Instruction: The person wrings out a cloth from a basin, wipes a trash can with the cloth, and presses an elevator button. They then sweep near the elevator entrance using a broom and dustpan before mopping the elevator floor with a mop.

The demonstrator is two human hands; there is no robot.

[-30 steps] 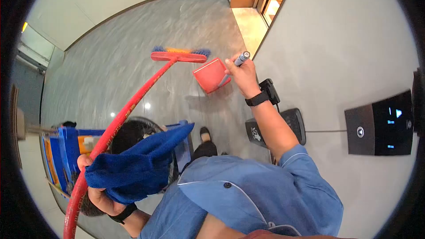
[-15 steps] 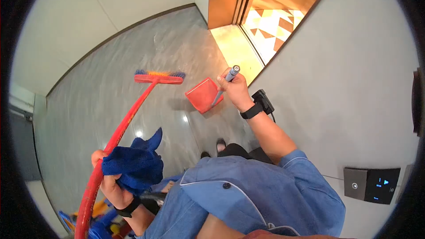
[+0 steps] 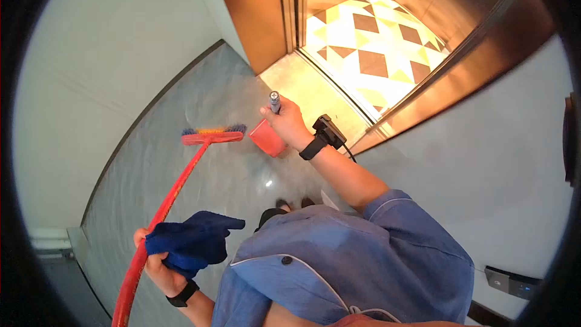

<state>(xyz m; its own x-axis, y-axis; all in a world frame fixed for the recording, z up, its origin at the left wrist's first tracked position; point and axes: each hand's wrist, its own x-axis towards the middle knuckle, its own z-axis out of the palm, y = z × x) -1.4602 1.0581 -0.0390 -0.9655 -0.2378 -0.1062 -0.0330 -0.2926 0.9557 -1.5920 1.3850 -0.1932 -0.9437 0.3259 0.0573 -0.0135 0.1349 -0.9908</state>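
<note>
My left hand is closed round the red handle of a broom and also holds a dark blue cloth, which drapes over the fingers. The broom's head, with blue and orange bristles, is out ahead over the grey floor. My right hand is wrapped round the grey handle of a red dustpan. The pan lies just right of the broom head, partly hidden behind that hand.
An open elevator with a patterned floor lies ahead on the right, past a metal threshold. A pale wall curves along the left. At the lower right, a control panel is on the wall.
The view has turned and come nearer the elevator, showing more of its floor. Broom, cloth and dustpan stay in my hands; the dustpan now sits closer to the broom head.
</note>
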